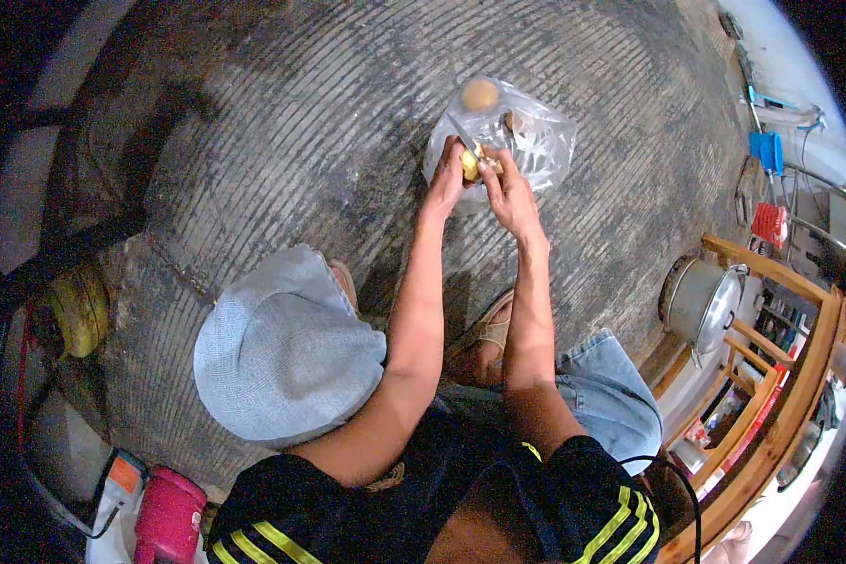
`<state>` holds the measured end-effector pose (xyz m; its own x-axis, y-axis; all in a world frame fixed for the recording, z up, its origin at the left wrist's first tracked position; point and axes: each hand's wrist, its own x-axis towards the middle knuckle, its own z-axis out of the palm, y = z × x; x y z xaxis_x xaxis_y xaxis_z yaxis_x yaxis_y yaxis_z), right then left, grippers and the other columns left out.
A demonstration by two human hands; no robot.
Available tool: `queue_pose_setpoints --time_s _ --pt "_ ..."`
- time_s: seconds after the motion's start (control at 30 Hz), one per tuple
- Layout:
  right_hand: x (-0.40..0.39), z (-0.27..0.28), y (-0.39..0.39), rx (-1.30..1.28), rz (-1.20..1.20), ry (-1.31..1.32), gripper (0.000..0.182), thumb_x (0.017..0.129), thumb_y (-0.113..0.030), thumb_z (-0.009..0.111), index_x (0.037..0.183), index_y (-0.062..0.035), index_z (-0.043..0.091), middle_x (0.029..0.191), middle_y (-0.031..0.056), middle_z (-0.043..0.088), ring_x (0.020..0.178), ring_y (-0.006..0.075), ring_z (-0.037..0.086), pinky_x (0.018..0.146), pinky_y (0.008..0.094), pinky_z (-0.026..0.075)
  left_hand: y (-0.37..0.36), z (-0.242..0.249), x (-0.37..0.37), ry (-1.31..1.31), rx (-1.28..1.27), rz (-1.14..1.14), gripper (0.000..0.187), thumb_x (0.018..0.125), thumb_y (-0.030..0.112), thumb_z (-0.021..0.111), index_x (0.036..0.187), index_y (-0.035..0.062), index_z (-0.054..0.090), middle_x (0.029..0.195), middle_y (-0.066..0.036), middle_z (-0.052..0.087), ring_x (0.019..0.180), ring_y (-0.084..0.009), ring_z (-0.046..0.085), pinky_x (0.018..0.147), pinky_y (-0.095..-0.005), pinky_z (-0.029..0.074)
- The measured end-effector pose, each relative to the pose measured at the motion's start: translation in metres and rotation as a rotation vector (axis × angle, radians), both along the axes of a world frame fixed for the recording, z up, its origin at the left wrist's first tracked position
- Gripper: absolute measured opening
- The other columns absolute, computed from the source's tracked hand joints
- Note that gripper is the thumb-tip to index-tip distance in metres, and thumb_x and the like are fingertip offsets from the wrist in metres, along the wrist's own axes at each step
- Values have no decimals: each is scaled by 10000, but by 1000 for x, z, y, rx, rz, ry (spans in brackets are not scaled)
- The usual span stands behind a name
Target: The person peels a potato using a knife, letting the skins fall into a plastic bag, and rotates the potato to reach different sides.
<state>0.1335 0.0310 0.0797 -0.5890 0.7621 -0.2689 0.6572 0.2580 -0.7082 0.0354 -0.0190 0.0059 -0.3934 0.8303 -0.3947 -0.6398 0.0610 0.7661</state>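
My left hand is closed around a partly peeled potato with yellow flesh. The fingers of my right hand are wrapped round a knife, whose blade points up and to the left beside the potato; its handle is mostly hidden. Both hands meet over the near left part of a clear plastic bag on the floor. Toward the bag's far edge sits a round brown potato, unpeeled. A small dark piece, perhaps peel, shows near the bag's middle.
The ridged concrete floor surrounds the bag. At right, a lidded metal pot stands by a wooden frame. A blue dustpan is farther back. A pink container stands at lower left.
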Motion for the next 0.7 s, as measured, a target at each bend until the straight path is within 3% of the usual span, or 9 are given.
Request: queue_pose_setpoints --time_s 0.1,0.2,0.3,0.4,0.7 --pt "-2 -6 4 39 -19 7 347 901 -273 506 1189 -82 476 1022 218 582 945 381 555 800 418 433 2 2 0 4 -26 10 302 931 385 303 963 113 429 797 0 466 659 -95 462 518 -248 394" --pt "-3 4 3 -94 -30 90 356 902 -272 510 1175 -45 482 1051 212 572 972 358 551 823 404 425 -1 6 -1 35 -12 47 350 924 400 304 1009 102 467 838 -8 500 687 -98 482 533 -254 405" --pt "0 5 0 -36 -3 104 344 904 -267 508 1162 -41 493 1068 212 559 993 336 541 839 392 418 3 3 -4 32 112 79 391 920 401 304 1061 98 507 900 -16 534 725 -102 507 552 -250 418" --pt "3 8 -2 -61 -9 105 324 906 -259 505 1155 -52 502 1065 214 552 1002 328 535 847 384 414 -1 7 -4 -45 77 30 404 915 397 311 1081 97 527 936 -20 553 774 -106 520 601 -251 430" --pt "-1 -4 1 -22 -76 112 268 907 -245 505 1072 -34 508 978 191 576 901 314 571 802 380 434 0 9 -3 -22 108 30 382 913 375 329 1117 101 500 972 -17 553 830 -116 513 704 -264 424"
